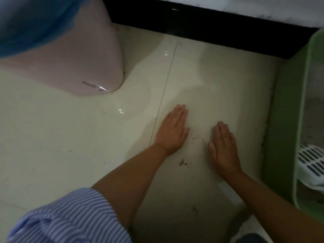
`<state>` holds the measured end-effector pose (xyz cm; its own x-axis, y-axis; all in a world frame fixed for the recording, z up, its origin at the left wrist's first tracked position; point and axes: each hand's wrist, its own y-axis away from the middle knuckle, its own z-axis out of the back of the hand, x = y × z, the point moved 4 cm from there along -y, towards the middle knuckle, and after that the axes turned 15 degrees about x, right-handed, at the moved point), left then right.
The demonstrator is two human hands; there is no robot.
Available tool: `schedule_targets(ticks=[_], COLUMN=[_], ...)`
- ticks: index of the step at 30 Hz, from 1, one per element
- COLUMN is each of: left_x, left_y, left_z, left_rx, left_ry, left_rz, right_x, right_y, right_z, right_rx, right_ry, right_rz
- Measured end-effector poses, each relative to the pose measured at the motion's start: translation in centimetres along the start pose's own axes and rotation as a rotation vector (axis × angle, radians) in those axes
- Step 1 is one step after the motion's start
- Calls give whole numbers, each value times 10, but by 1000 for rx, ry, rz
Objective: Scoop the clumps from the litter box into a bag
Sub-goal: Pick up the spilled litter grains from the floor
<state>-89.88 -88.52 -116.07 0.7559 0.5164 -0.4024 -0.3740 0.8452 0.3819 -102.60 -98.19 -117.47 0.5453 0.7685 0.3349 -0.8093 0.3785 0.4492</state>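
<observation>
**Litter box at our right edge; both hands flat on the floor, nothing held**

Item one: the green litter box (pixel 287 120), set on the tile floor (pixel 70 137) along the right margin of our view, its long side running away from us toward the black skirting (pixel 210 27). Grey litter (pixel 315 95) shows inside; any clumps are too dim to make out.

Item two: a white slotted scoop (pixel 310 160), lying in the box's near end, untouched.

Item three: our right hand (pixel 223 148), palm down on the tile, fingers straight and together, gripping nothing. It lies near the box wall, apart from it, and is the nearer hand to the scoop.

Item four: our left hand (pixel 173 130), likewise flat and empty, farther left, beside a tile joint.

Item five: dark litter crumbs (pixel 196 137) scattered between the hands.

Item six: a pink bin (pixel 73 55) with a blue liner (pixel 31 20), far left, well apart from the box. We judge this the likely bag.
</observation>
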Motion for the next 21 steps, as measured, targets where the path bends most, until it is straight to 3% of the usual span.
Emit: schedule_targets(ticks=[3,6,9,13,16,21], left_x=[34,50,43,36,44,62], left_y=[-1,6,9,11,25,55], left_z=[10,15,8,9,11,5], left_rx=[-80,42,150,56,59,217], left_ry=[4,37,-53,-48,-101,-226], left_rz=[147,243,184,64,82,112], right_x=[3,10,21,47,62,83], right_y=[-3,-5,-19,-43,-51,-64], right_z=[0,2,6,8,8,11], right_rx=[-40,-30,-31,-55,-18,42], right_ry=[48,18,22,-23,-137,-266], right_rz=[8,23,55,92,18,31])
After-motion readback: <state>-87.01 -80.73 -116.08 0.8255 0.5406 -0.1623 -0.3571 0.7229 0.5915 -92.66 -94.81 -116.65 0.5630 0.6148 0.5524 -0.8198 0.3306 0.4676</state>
